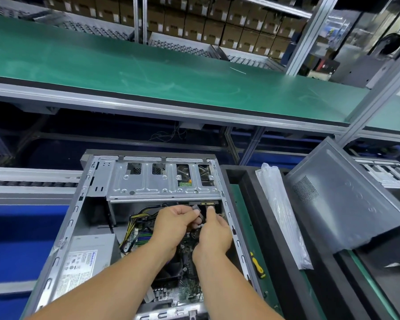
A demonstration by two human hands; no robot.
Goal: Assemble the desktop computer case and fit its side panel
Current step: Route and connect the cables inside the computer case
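An open desktop computer case (pixel 79 211) lies on its side in front of me, with its metal drive cage (pixel 148 181) at the far end and the power supply (pixel 90 255) at the near left. Both hands work inside, just under the cage. My left hand (pixel 176 225) pinches a black cable connector (pixel 195 207). My right hand (pixel 214 234) presses its thumb against a connector (pixel 209 204) at the drive's edge, fingers curled round a cable. The dark grey side panel (pixel 346 199) leans tilted to the right of the case.
A clear plastic bag (pixel 284 213) lies on a black foam tray (pixel 247 195) right of the case. A yellow-and-black screwdriver (pixel 258 265) rests by the case's right wall. A green conveyor belt (pixel 171 72) runs across behind, with stacked cardboard boxes (pixel 217 21) beyond it.
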